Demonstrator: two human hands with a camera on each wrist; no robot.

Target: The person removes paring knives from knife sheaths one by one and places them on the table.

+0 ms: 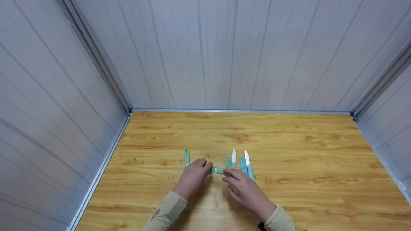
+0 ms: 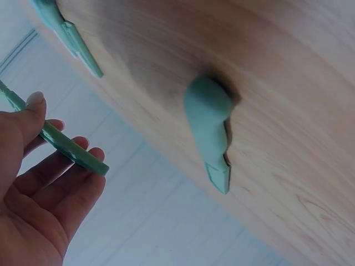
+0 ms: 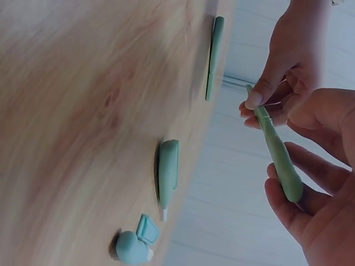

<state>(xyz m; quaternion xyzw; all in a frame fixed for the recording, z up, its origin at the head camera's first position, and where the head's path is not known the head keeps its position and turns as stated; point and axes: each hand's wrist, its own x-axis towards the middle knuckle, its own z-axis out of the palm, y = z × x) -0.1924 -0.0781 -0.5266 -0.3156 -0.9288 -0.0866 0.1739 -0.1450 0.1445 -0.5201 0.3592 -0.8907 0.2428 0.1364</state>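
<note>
A green paring knife (image 1: pixel 217 170) spans the space between both hands, above the table. My left hand (image 1: pixel 196 175) pinches its narrow sheathed end between thumb and fingers, as the left wrist view shows. The rounded handle (image 3: pixel 282 160) lies in the curled fingers of my right hand (image 1: pixel 245 191). Left of the hands, another green knife (image 1: pixel 187 156) lies on the table, partly hidden by the left hand. Beyond the right hand lie a green sheath (image 1: pixel 227 162), a green-handled knife with bare white blade (image 1: pixel 233 158), a blue sheath (image 1: pixel 243 163) and a blue-handled knife (image 1: pixel 248 162).
The wood-grain table (image 1: pixel 305 154) is bounded by a pale back panel (image 1: pixel 224 57), a left side panel (image 1: pixel 54 106) and a right one (image 1: pixel 395 128). Metal edging (image 1: pixel 240 111) runs along the table's far side.
</note>
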